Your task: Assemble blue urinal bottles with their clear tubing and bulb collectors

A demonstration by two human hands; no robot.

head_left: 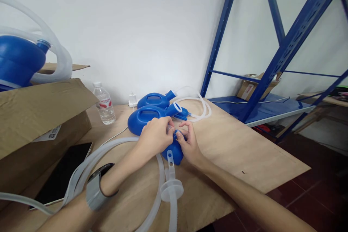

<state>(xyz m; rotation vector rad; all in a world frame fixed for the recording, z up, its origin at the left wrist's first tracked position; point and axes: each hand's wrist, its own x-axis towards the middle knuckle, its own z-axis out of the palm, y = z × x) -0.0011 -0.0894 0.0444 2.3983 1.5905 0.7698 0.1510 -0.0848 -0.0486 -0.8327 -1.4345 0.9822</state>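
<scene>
My left hand (156, 136) and my right hand (189, 143) meet over a small blue plastic part (174, 152) on the wooden table (231, 145). Both hands are closed in a pinch on it, at the point where a clear hose end joins it. A translucent hose (114, 148) loops from there round under my left arm. A clear cap on a strap (172, 188) hangs just below the blue part. Two blue plastic bottles (144, 117) lie just behind my hands, one (153, 100) further back with a coiled clear hose (199, 107).
An open cardboard box (35, 116) stands at the left, with a blue bottle and hose (19, 58) on top. A water bottle (104, 103), a black phone (63, 172) and a white plug (132, 99) lie nearby. Blue metal shelving (272, 69) stands at the right.
</scene>
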